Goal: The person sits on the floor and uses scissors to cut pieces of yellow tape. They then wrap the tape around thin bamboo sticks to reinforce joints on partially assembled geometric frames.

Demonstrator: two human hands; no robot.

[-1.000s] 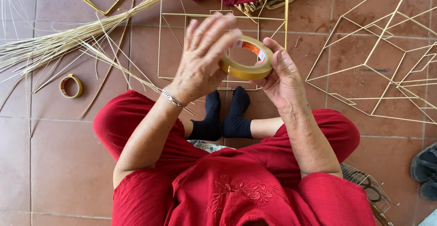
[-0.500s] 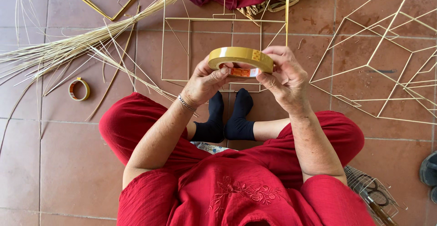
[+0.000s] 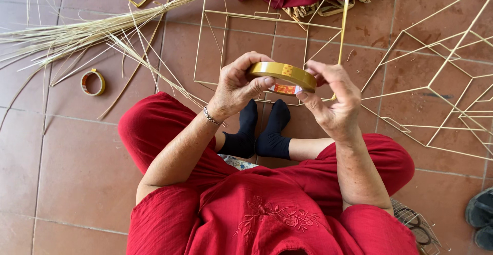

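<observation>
Hands raised over my lap: left hand [image 3: 237, 88] and right hand [image 3: 334, 103] both gripped yellow tape roll [image 3: 281, 76], held nearly flat.

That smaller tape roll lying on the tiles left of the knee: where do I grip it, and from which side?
The small tape roll lies flat on the tiled floor, hole up, away from the straw bundle. Coming from straight above probably works best: one finger into the open centre, thumb outside, pinching the ring's wall. Its near side looks free; thin sticks lie close on the far side.
</observation>
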